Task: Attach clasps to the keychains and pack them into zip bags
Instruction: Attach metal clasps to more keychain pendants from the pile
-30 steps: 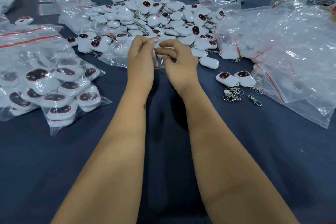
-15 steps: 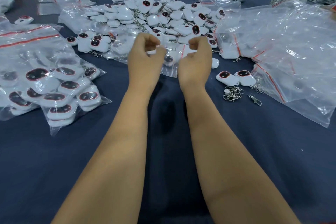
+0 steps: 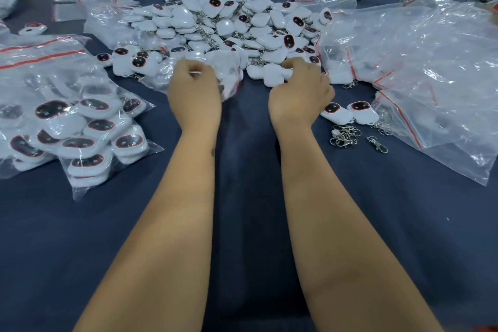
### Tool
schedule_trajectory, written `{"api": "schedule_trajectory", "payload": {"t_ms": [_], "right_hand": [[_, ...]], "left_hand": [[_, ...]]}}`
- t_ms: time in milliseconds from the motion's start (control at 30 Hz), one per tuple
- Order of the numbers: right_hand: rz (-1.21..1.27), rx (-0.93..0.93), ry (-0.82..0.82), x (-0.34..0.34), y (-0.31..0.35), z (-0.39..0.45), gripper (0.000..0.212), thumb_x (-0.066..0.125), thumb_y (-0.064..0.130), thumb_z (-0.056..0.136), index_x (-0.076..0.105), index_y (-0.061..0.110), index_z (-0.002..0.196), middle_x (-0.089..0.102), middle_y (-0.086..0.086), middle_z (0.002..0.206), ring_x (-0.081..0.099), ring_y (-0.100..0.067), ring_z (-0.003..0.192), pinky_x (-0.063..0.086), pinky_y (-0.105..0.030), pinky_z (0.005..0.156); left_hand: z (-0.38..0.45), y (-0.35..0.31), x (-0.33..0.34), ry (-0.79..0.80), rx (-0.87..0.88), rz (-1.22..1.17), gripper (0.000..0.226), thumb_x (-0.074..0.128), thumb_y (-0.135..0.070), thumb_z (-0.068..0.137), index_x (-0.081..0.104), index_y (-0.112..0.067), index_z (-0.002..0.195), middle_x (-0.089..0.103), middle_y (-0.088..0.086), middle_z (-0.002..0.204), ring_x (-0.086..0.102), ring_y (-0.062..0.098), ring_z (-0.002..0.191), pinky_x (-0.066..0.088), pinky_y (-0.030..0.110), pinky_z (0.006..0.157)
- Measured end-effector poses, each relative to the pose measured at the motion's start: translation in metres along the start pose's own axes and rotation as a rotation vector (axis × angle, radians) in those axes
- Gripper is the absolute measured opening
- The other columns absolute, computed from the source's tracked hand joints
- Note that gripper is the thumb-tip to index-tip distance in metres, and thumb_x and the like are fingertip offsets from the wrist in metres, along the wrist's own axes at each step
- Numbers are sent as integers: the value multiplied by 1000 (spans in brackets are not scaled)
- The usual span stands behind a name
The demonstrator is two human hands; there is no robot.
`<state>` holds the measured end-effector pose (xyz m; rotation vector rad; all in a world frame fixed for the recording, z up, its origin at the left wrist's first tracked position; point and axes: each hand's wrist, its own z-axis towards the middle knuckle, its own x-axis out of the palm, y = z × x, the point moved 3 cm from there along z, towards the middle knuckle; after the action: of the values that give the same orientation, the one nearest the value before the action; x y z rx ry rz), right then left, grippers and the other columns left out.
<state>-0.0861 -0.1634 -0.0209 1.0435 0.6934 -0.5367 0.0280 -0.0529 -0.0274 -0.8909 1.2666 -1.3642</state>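
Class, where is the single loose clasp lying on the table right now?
The single clasp lies on the blue cloth right of the right hand, between the clasp pile and the empty bags.

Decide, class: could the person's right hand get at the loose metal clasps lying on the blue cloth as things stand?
Probably yes. The clasps lie uncovered on the cloth just right of the right hand, nearer the person than the two keychains, with nothing on top. What the curled fingers hold is unclear.
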Motion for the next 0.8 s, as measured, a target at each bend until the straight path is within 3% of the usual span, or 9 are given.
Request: {"api": "schedule_trajectory", "payload": {"t_ms": [67, 100, 200, 267, 400, 500, 567, 700, 800], "right_hand": [[-69, 103, 74, 1, -5, 0, 54, 51, 11, 82, 48, 21, 136, 39, -10, 147, 29, -31, 140, 9, -45, 117], [-97, 131, 119, 2, -6, -2, 53, 50, 13, 83, 46, 18, 135, 37, -13, 148, 26, -33, 141, 8, -46, 117], [-142, 75, 120, 3, -5, -2, 47, 51, 9, 83, 48, 15, 129, 48, -12, 136, 38, -33, 127, 25, -40, 106], [-86, 23, 95, 3, -2, -1, 44, 50, 7, 85, 50, 14, 129, 54, -9, 130, 42, -30, 121, 31, -36, 100], [309, 67, 113, 4, 3, -2, 34, 45, 17, 96, 60, 16, 126, 62, -4, 120, 52, -22, 114, 41, -31, 90], [699, 135, 156, 5, 8, -5, 30, 46, 13, 95, 66, 13, 116, 67, 2, 108, 57, -10, 91, 44, -22, 78], [857, 172, 195, 7, 9, -5, 24, 48, 12, 96, 67, 14, 111, 67, 6, 100, 57, -5, 83, 51, -25, 80], [1007, 216, 277, 12, 9, -4, 30, 56, 11, 94, 62, 10, 123, 67, -2, 114, 60, -9, 90, 52, -18, 69], [1077, 248, 236, 11, 8, -4, 27, 66, 5, 87, 58, 10, 113, 65, 0, 93, 58, -9, 73, 48, -13, 61]], "left_hand": [[5, -1, -8, -113, -74, -220, 18, 52, -13, 88, 55, -26, 76, 57, -5, 71, 54, 9, 60, 41, 19, 57], [6, -2, -11, -152, -91, -307, 18, 51, -10, 89, 54, -24, 76, 55, 0, 73, 51, 12, 61, 40, 20, 56], [5, -6, -16, -242, -69, -526, 14, 52, -5, 90, 55, -16, 81, 51, 9, 80, 45, 14, 66, 40, 23, 59], [2, -10, -18, -278, 5, -572, 14, 54, -4, 89, 56, -16, 82, 52, 6, 80, 44, 12, 68, 41, 23, 62], [-3, -14, -12, -205, 134, -413, 16, 56, -5, 87, 61, -20, 88, 61, -7, 86, 55, 7, 79, 47, 18, 77], [-1, -8, -5, -90, 120, -212, 20, 58, -10, 87, 67, -25, 95, 67, -11, 89, 62, 8, 86, 51, 22, 84], [1, -3, -1, 2, 90, -143, 21, 59, -13, 86, 65, -31, 94, 67, -10, 82, 59, 10, 74, 50, 25, 74], [0, 2, 6, 139, 86, -66, 26, 55, -8, 85, 56, -34, 81, 65, -5, 81, 53, 9, 62, 43, 24, 57], [-1, 5, 11, 220, 85, 50, 35, 48, -1, 81, 61, -31, 68, 58, -13, 67, 46, 0, 51, 39, 21, 52]]}}
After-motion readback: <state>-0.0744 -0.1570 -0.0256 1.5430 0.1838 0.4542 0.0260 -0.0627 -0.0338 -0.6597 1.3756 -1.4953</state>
